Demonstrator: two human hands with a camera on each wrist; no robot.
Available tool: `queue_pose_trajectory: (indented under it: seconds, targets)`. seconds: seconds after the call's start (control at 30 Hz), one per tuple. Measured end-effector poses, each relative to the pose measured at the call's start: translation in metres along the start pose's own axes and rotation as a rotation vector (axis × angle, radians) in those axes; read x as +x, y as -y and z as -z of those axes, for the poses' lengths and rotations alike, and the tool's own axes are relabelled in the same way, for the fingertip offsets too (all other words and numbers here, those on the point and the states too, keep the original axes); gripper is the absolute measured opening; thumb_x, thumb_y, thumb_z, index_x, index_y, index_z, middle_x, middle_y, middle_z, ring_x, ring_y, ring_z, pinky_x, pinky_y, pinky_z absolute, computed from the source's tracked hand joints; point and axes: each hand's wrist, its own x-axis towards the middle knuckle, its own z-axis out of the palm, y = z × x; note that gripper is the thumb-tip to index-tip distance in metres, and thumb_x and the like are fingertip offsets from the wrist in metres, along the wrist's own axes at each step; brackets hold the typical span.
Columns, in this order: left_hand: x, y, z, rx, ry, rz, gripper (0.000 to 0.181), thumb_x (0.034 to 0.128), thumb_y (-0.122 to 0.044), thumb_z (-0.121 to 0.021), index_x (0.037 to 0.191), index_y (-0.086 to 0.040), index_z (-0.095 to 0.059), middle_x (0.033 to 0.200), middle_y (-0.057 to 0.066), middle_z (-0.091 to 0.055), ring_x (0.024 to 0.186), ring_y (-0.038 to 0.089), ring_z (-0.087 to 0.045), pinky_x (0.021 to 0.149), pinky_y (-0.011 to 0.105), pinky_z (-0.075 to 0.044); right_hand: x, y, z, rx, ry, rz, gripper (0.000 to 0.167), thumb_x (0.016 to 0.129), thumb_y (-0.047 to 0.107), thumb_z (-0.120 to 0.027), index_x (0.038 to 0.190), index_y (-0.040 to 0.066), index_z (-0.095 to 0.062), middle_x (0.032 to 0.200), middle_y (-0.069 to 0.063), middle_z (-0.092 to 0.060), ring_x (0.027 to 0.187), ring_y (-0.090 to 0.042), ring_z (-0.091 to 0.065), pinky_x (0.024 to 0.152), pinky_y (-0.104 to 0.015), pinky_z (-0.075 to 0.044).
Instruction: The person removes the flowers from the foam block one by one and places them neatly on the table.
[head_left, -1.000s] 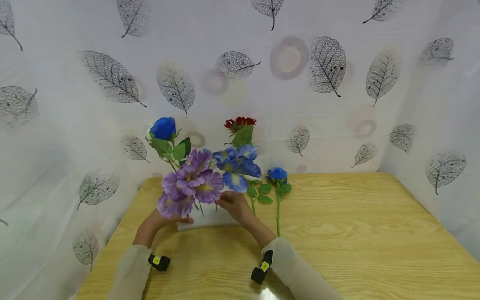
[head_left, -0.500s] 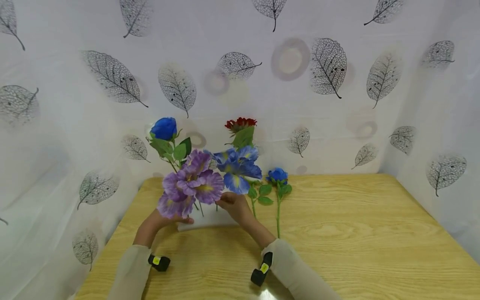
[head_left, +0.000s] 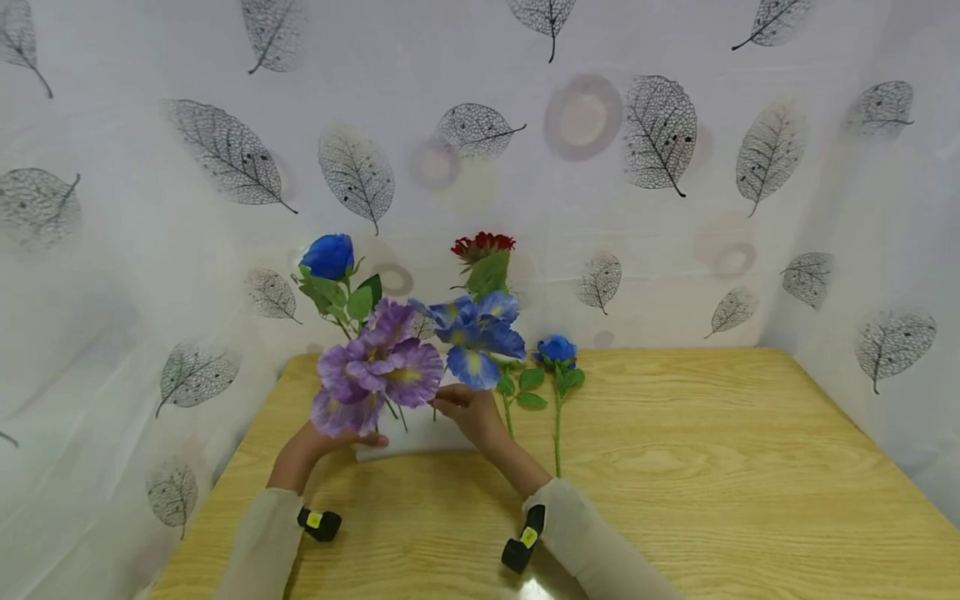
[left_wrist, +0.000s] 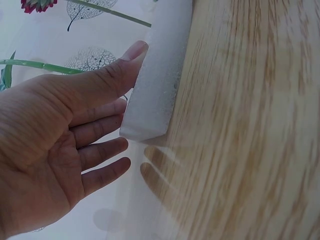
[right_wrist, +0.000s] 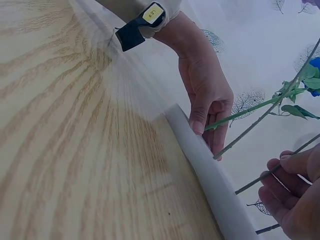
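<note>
A long white foam block lies on the table with several artificial flower stems standing in it. My left hand is at the block's left end, fingers extended and thumb touching its upper edge. My right hand pinches a thin green stem between thumb and fingers, just above the foam; it appears to belong to the blue iris. A large purple iris leans over the left hand in the head view and partly hides it. A blue rose and a red flower rise behind.
Right of the block lies a small blue flower on a long stem, beside another leafy green stem. The wooden table ends at a white curtain printed with dark leaves.
The purple iris has shifted slightly left. Both hands stay at nearly the same places, and the right hand keeps its pinch on the stem.
</note>
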Motion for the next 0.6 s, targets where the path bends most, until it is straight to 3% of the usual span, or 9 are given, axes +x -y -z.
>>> queue_pose_trajectory:
  seconds: [0.2,0.3,0.43,0.6]
  targets:
    - [0.0013,-0.0006,0.0004,-0.007,0.005,0.014,0.126,0.0679,-0.022,-0.096,0.162,-0.002,-0.014,0.168,0.022,-0.021,0.153,0.045,-0.018,0.122,0.064,-0.019,0.0005,0.0012,0.0005,0.013,-0.011,0.032,0.017,0.094,0.014,-0.073,0.105,0.002,-0.079,0.101,-0.016,-0.079,0.089,-0.011,-0.07,0.072,-0.018,-0.052]
    - [0.001,-0.002,0.0012,0.012,0.013,0.014,0.124,0.0688,-0.023,-0.096,0.161,0.001,-0.016,0.167,0.024,-0.02,0.153,0.047,-0.017,0.122,0.065,-0.018,0.0007,0.0017,0.001,0.019,-0.019,0.048,0.016,0.094,0.012,-0.073,0.105,0.002,-0.079,0.101,-0.015,-0.079,0.092,-0.016,-0.073,0.073,-0.018,-0.053]
    - [0.001,-0.0042,0.0021,0.031,0.011,0.004,0.127,0.0684,-0.024,-0.095,0.162,0.0,-0.013,0.168,0.025,-0.016,0.154,0.047,-0.015,0.122,0.065,-0.018,0.0006,0.0013,0.0009,0.003,-0.03,-0.001,0.016,0.095,0.019,-0.073,0.104,0.008,-0.081,0.102,-0.009,-0.08,0.101,-0.018,-0.072,0.078,-0.02,-0.053]
    - [-0.0004,-0.005,0.0019,0.032,0.023,0.033,0.126,0.0697,-0.026,-0.095,0.162,-0.002,-0.014,0.169,0.023,-0.014,0.154,0.046,-0.014,0.123,0.064,-0.018,0.0015,-0.0012,-0.001,0.084,-0.046,-0.037,0.017,0.094,0.015,-0.074,0.103,0.003,-0.079,0.103,-0.014,-0.079,0.101,-0.02,-0.073,0.085,-0.025,-0.054]
